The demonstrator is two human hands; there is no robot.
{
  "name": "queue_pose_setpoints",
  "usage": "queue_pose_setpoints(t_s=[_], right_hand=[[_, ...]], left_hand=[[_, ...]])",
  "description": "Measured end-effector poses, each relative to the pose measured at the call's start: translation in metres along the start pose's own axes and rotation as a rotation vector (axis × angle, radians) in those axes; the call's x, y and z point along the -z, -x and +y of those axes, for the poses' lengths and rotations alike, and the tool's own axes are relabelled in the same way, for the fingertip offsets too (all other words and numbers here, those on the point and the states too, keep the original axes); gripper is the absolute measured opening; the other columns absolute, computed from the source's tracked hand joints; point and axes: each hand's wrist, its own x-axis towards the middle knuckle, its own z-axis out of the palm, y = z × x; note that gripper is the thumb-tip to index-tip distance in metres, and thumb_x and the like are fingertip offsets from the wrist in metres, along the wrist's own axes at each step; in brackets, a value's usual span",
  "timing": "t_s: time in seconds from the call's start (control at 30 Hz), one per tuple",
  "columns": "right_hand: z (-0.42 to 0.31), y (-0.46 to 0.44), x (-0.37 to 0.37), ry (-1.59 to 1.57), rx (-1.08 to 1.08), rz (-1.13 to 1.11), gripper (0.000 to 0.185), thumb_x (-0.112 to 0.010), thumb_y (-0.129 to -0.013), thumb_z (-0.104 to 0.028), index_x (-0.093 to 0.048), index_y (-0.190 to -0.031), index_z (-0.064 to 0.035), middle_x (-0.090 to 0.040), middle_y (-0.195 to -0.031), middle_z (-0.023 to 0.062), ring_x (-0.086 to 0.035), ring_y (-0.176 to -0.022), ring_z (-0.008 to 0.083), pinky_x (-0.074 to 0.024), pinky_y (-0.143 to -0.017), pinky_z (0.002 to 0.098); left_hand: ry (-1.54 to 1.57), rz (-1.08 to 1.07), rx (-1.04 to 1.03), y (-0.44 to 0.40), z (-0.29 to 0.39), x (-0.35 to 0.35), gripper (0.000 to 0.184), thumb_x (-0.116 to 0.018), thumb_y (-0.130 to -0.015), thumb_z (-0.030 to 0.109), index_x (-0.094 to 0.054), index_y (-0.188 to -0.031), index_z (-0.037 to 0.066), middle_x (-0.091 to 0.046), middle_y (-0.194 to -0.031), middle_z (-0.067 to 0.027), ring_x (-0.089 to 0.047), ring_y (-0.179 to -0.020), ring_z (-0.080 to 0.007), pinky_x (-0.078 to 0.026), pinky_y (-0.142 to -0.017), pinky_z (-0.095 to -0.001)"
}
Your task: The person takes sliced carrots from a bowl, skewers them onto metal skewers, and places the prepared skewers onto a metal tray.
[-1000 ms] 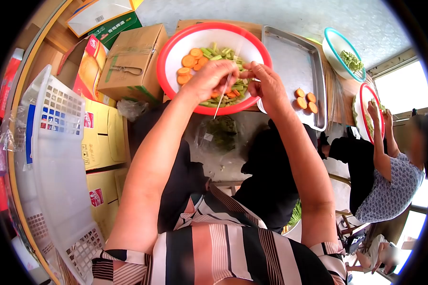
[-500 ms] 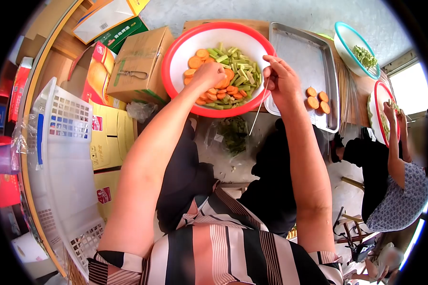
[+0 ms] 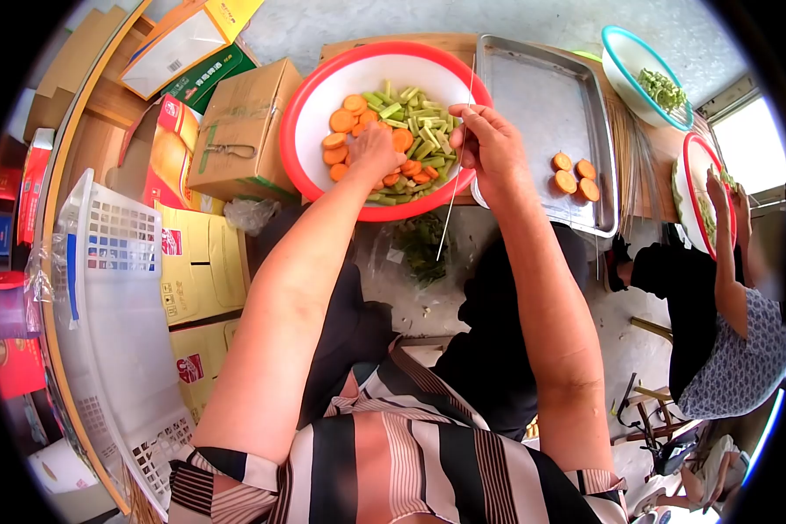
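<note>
Carrot rounds (image 3: pixel 341 120) lie heaped in the white bowl (image 3: pixel 393 213) straight ahead of the seated person, from about eight to eleven o'clock, with cut green stalks (image 3: pixel 424 118) from twelve to four and smaller carrot chunks (image 3: pixel 421 177) mixed in near five. Things look early to me: only four orange slices (image 3: pixel 565 182) sit apart, on the metal tray (image 3: pixel 533 96) at the bowl's three o'clock, near the tray's own five o'clock corner, and the bowl holds plenty more. Whether anything runs through those slices is too small to tell. The thin stick (image 3: pixel 447 218) looks bare along the length I can see.

As for the hands, the right hand (image 3: pixel 496 153), by the bowl's three o'clock rim, has thumb and forefinger pinched on the stick, other fingers loosely curled. The left hand (image 3: pixel 377 150) dips among the carrots, fingers bent and tips hidden, so I can't tell whether it has a piece.

The carrots are flat, smooth discs; the stalks are short, pale lengths. Red edging rings the glossy bowl, probably plastic, while the tray has a dull sheen and raised lip. Slender sticks (image 3: pixel 622 162) lie sheaf-like on the wooden desk (image 3: pixel 659 179) at the tray's three o'clock.
</note>
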Motion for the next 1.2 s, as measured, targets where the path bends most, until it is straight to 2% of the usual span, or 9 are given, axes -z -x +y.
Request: queue_pose_setpoints(t_s=[0.13, 0.2, 0.23, 0.3, 0.43, 0.57, 0.73, 0.83, 1.2], right_hand=[[-0.001, 0.003, -0.001, 0.033, -0.017, -0.012, 0.017, -0.049, -0.091, -0.014, -0.059, -0.095, -0.0019, -0.056, -0.061, 0.0031, -0.040, -0.042, 0.0077, -0.0311, -0.041, 0.0208], [-0.003, 0.004, -0.002, 0.037, -0.020, -0.036, 0.017, -0.048, -0.091, -0.015, -0.058, -0.095, -0.0016, -0.055, -0.060, 0.0026, -0.040, -0.042, 0.0077, -0.0312, -0.041, 0.0209], [-0.004, 0.005, -0.003, 0.045, -0.029, -0.056, 0.018, -0.048, -0.092, -0.016, -0.058, -0.095, -0.0013, -0.054, -0.059, 0.0021, -0.040, -0.042, 0.0077, -0.0312, -0.041, 0.0209], [-0.004, 0.008, -0.008, 0.048, -0.022, -0.077, 0.019, -0.048, -0.092, -0.017, -0.058, -0.096, -0.0011, -0.053, -0.057, 0.0013, -0.039, -0.041, 0.0076, -0.0307, -0.040, 0.0211], [-0.005, 0.022, -0.021, 0.100, -0.020, -0.153, 0.020, -0.047, -0.093, -0.018, -0.058, -0.096, -0.0010, -0.046, -0.052, -0.0011, -0.037, -0.040, 0.0069, -0.0280, -0.039, 0.0215], [-0.006, 0.043, -0.042, 0.153, -0.072, -0.210, 0.021, -0.046, -0.094, -0.016, -0.057, -0.102, 0.0001, -0.041, -0.051, -0.0034, -0.033, -0.041, 0.0051, -0.0251, -0.039, 0.0208], [0.005, 0.049, -0.049, 0.292, -0.074, -0.271, 0.025, -0.043, -0.095, -0.017, -0.057, -0.106, -0.0009, -0.038, -0.051, -0.0063, -0.031, -0.042, 0.0033, -0.0241, -0.040, 0.0194], [0.005, 0.048, -0.049, 0.269, -0.077, -0.277, 0.024, -0.043, -0.094, -0.013, -0.058, -0.106, 0.0009, -0.038, -0.054, -0.0062, -0.033, -0.043, 0.0039, -0.0259, -0.041, 0.0201], [0.009, 0.047, -0.047, 0.238, -0.089, -0.270, 0.022, -0.045, -0.093, -0.012, -0.058, -0.106, 0.0005, -0.039, -0.057, -0.0068, -0.033, -0.044, 0.0030, -0.0254, -0.041, 0.0194]], left_hand=[[0.223, -0.212, 0.147, -0.019, -0.010, 0.016, 0.051, -0.075, -0.067, 0.033, -0.060, -0.105, 0.001, -0.062, -0.093, -0.0124, -0.062, -0.089, -0.0308, -0.050, -0.076, -0.0394], [0.946, -0.108, 0.093, -0.030, -0.024, 0.013, 0.042, -0.071, -0.073, 0.033, -0.060, -0.100, 0.002, -0.064, -0.083, -0.0079, -0.064, -0.080, -0.0267, -0.051, -0.071, -0.0356], [0.937, -0.098, 0.093, -0.026, -0.025, 0.027, 0.042, -0.071, -0.073, 0.033, -0.060, -0.100, 0.002, -0.064, -0.083, -0.0079, -0.064, -0.080, -0.0267, -0.051, -0.071, -0.0356], [1.677, -0.276, 0.102, -0.007, -0.018, 0.074, 0.027, -0.066, -0.081, 0.028, -0.059, -0.095, 0.006, -0.062, -0.089, -0.0078, -0.061, -0.082, -0.0202, -0.050, -0.075, -0.0330], [2.098, -0.267, -0.005, 0.002, -0.026, 0.099, 0.040, -0.059, -0.085, 0.032, -0.055, -0.109, 0.001, -0.060, -0.094, -0.0138, -0.059, -0.083, -0.0224, -0.050, -0.078, -0.0348], [2.280, -0.301, 0.011, 0.012, -0.030, 0.086, 0.044, -0.050, -0.086, 0.035, -0.054, -0.109, -0.002, -0.058, -0.089, -0.0141, -0.056, -0.079, -0.0229, -0.049, -0.076, -0.0350], [2.352, -0.231, 0.074, 0.016, -0.020, 0.089, 0.043, -0.036, -0.086, 0.036, -0.056, -0.098, 0.000, -0.056, -0.076, -0.0124, -0.050, -0.063, -0.0206, -0.044, -0.058, -0.0330], [2.297, -0.235, 0.061, 0.016, -0.021, 0.088, 0.050, -0.031, -0.087, 0.039, -0.055, -0.105, -0.002, -0.055, -0.077, -0.0115, -0.048, -0.062, -0.0199, -0.040, -0.057, -0.0317], [2.253, -0.250, 0.113, 0.017, -0.013, 0.096, 0.044, -0.032, -0.084, 0.034, -0.057, -0.091, -0.001, -0.054, -0.065, -0.0101, -0.045, -0.053, -0.0183, -0.036, -0.049, -0.0305]])
